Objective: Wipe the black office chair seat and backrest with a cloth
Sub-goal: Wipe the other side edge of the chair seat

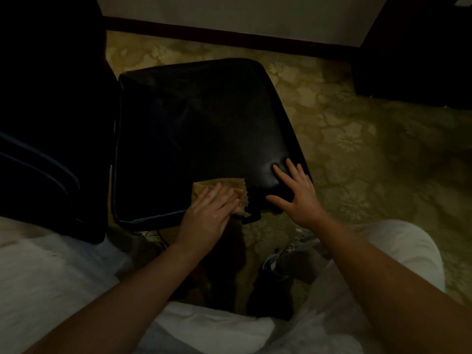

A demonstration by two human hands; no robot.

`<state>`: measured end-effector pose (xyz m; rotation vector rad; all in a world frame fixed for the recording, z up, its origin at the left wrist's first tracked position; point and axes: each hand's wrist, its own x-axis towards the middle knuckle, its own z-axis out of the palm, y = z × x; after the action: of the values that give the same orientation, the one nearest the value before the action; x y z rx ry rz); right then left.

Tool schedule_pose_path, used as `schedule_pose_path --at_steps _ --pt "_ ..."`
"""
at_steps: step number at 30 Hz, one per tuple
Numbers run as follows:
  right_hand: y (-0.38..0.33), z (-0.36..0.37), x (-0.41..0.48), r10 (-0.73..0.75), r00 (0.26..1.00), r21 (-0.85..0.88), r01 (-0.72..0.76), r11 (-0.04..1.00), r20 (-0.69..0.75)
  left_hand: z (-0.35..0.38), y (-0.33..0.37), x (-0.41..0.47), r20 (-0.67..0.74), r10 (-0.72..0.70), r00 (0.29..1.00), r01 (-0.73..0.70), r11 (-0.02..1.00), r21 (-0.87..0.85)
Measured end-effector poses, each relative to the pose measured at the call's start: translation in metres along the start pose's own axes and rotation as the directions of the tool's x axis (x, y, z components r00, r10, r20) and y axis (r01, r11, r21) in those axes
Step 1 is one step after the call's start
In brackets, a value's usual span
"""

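The black office chair seat (194,139) fills the middle of the dim view, and its backrest (51,111) stands at the left. A tan cloth (224,183) lies on the seat's near edge. My left hand (207,213) presses flat on the cloth with straight fingers. My right hand (296,195) rests on the seat's near right corner with its fingers spread, dimpling the padding.
Patterned green-gold carpet (357,139) surrounds the chair. A light wall with a dark skirting board (229,37) runs along the back. Dark furniture (419,54) stands at the far right. My knees in white trousers (398,251) sit close to the seat's front edge.
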<state>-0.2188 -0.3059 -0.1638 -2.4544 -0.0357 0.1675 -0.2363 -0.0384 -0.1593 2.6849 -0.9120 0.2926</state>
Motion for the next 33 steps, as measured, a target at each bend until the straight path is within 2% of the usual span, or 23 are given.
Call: schedule_pose_path --at_steps 11,17,23,28,33 --pt "-0.002 0.002 0.000 0.011 1.000 0.004 -0.011 1.000 -0.020 0.006 0.028 0.026 0.038 -0.128 0.991 0.129 0.992 -0.012" --pt "-0.001 -0.001 -0.002 -0.002 1.000 -0.002 0.002 1.000 -0.018 0.000 0.009 0.009 0.021 -0.041 0.999 0.041 0.999 0.000" --pt "-0.007 -0.002 -0.002 -0.016 1.000 -0.082 0.014 0.997 -0.019 -0.002 -0.004 -0.007 -0.018 -0.043 0.999 0.043 0.999 0.012" --pt "-0.030 0.003 0.003 -0.249 0.968 -0.285 0.233 0.930 -0.020 -0.001 -0.001 -0.006 -0.041 -0.048 0.998 0.049 0.999 0.000" --pt "-0.031 0.012 0.007 -0.261 0.961 -0.363 0.276 0.890 0.090 -0.001 -0.002 -0.006 -0.043 -0.041 0.998 0.041 0.999 0.009"
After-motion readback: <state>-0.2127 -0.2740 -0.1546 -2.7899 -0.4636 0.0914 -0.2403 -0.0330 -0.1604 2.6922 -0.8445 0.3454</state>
